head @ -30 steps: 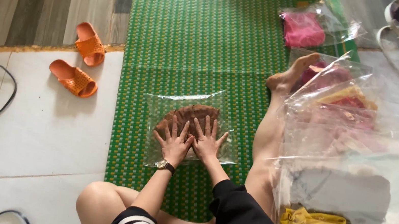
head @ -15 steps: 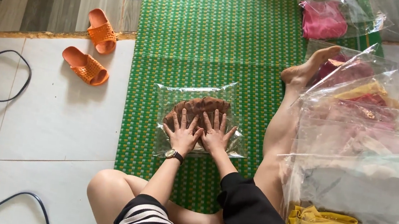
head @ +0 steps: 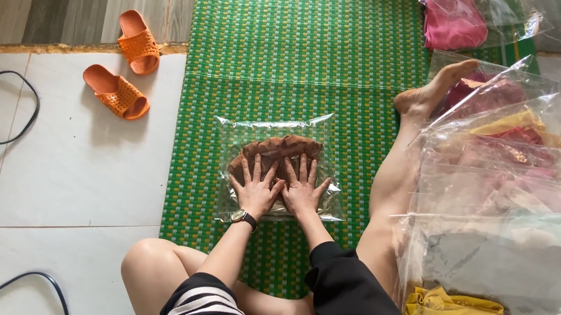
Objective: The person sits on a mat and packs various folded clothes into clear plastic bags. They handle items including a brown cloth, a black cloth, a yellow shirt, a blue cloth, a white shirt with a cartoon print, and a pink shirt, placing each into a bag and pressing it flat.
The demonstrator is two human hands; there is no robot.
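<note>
On the green woven mat, pressed flat on a clear plastic bag of folded brown cloth: left hand and right hand side by side, fingers spread open, gripping nothing, orange sandals off the mat's left edge, bagged clothes off its right.

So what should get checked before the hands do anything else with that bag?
1. Both hands flat on the clear bag: ok; left hand and right hand press it side by side.
2. Brown cloth fully inside: ok.
3. Bag wholly on the green mat: ok.
4. Bag's opening closed: cannot tell.
5. Mat beyond the bag bare: ok.
6. Pile of bagged clothes apart from it: ok.
</note>
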